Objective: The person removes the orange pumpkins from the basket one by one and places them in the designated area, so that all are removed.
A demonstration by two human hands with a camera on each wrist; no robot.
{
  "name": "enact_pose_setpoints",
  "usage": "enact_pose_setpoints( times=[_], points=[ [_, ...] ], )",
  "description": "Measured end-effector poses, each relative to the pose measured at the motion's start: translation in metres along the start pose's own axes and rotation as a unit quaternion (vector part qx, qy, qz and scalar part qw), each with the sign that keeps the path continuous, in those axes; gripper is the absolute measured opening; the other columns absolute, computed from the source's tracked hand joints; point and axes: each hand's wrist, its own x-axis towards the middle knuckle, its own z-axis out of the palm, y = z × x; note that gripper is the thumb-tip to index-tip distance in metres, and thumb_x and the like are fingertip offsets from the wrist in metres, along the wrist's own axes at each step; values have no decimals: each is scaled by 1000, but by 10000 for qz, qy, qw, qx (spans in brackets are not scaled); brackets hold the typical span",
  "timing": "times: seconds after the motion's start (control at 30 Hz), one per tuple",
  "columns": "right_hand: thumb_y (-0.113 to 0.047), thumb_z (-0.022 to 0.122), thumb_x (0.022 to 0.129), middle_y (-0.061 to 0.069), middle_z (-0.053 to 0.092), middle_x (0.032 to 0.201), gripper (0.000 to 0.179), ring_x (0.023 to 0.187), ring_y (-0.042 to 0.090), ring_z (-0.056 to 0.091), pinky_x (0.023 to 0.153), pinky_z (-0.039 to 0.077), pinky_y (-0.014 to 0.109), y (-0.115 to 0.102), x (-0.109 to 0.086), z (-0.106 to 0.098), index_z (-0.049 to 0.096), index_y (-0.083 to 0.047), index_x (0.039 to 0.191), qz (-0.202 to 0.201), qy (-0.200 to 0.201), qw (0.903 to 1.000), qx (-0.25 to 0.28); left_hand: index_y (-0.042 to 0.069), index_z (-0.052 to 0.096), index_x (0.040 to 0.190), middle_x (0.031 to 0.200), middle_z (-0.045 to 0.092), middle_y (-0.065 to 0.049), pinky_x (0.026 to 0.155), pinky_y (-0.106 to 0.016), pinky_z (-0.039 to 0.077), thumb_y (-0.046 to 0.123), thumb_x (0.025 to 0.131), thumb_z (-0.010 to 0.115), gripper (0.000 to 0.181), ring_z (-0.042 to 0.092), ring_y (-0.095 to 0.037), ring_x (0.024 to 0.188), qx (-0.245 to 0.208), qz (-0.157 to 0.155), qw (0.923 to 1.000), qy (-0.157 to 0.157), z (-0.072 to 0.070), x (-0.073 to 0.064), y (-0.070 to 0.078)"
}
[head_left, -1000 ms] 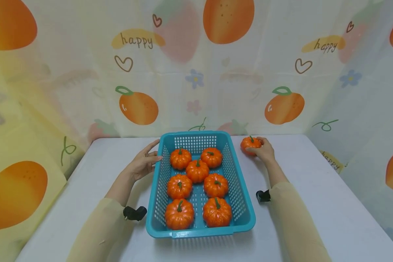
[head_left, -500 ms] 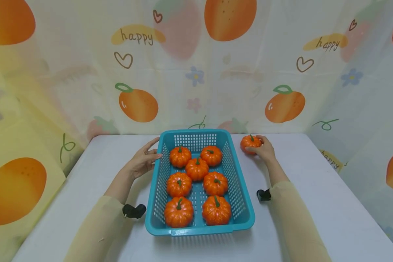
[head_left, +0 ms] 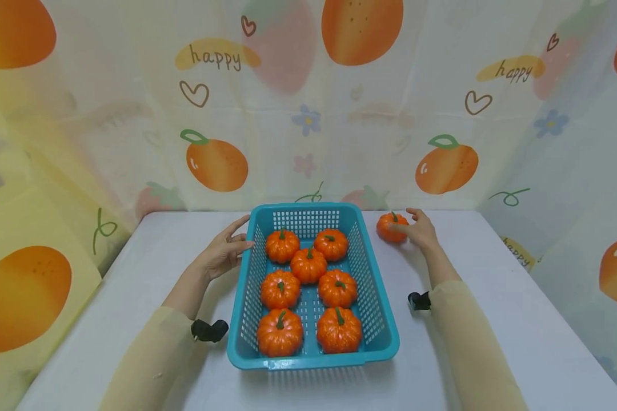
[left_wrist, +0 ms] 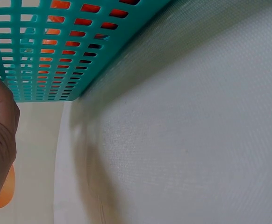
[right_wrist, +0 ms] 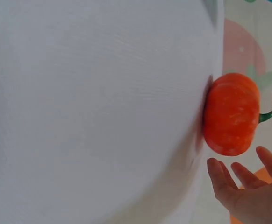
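Note:
A blue-green plastic basket (head_left: 316, 361) with perforated walls stands mid-table, holding several small orange pumpkins (head_left: 308, 266) with green stems. At its left side is my left hand (head_left: 223, 251), fingers relaxed and touching the rim; in the left wrist view only part of this hand (left_wrist: 0, 126) shows beside the perforated wall (left_wrist: 56, 51). A single pumpkin (head_left: 391, 227) sits on the table to the right of the basket's far end. Beside it, my right hand (head_left: 420, 231) has its fingers spread. The right wrist view shows those fingertips (right_wrist: 215, 170) apart from the pumpkin (right_wrist: 232, 114).
The white table (head_left: 473, 274) ends at the back against a fruit-print cloth (head_left: 329, 137), which also covers both sides. Black wrist cameras (head_left: 209, 331) are strapped at both sleeves.
My right hand has let go of the lone pumpkin, its fingers spreading and drawing slightly right. The left hand and the basket hold their places; the head view shifted slightly.

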Motion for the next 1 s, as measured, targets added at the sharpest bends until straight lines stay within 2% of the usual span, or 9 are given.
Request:
enact_pose_setpoints(
  times=[0.13, 0.33, 0.47, 0.73, 1.0],
  points=[
    [-34, 69, 90, 27, 31, 157, 79, 143, 45, 33, 118, 34, 57, -11, 1, -5, 32, -5, 153, -180, 280, 9994, 49, 23, 13, 159, 98, 63, 1, 79, -29, 62, -1, 97, 54, 78, 70, -10, 79, -70, -25, 10000, 54, -1, 2, 0],
    [-34, 71, 89, 21, 37, 156, 70, 140, 43, 41, 116, 39, 53, -32, 2, -12, 43, -8, 148, -263, 883, 9937, 645, 24, 11, 159, 100, 63, -1, 79, -30, 62, 0, 98, 53, 78, 70, -11, 80, -55, -94, 9999, 48, -2, 2, -1],
    [-37, 70, 90, 17, 40, 156, 67, 139, 38, 42, 115, 40, 52, -52, 3, -16, 45, -11, 146, -280, 997, 9902, 940, 24, 11, 159, 102, 62, -1, 80, -30, 62, 0, 98, 53, 78, 71, -11, 81, -51, -114, 9999, 68, -2, 1, -1],
    [-38, 71, 89, 17, 37, 157, 74, 140, 36, 42, 118, 38, 51, -104, -1, -15, 39, -11, 149, -648, 493, 9896, 1189, 24, 12, 159, 107, 63, -3, 80, -30, 62, -1, 98, 53, 78, 70, -11, 81, -74, -100, 9999, 90, 0, 1, -1],
    [-31, 74, 88, 18, 36, 157, 75, 137, 34, 48, 116, 42, 48, -148, -11, 9, 37, -9, 149, -1048, -271, 9816, 1571, 24, 10, 159, 108, 63, -3, 79, -30, 62, -1, 98, 52, 78, 71, -11, 82, -143, -98, 9998, 41, -1, 3, -3]
  ],
)
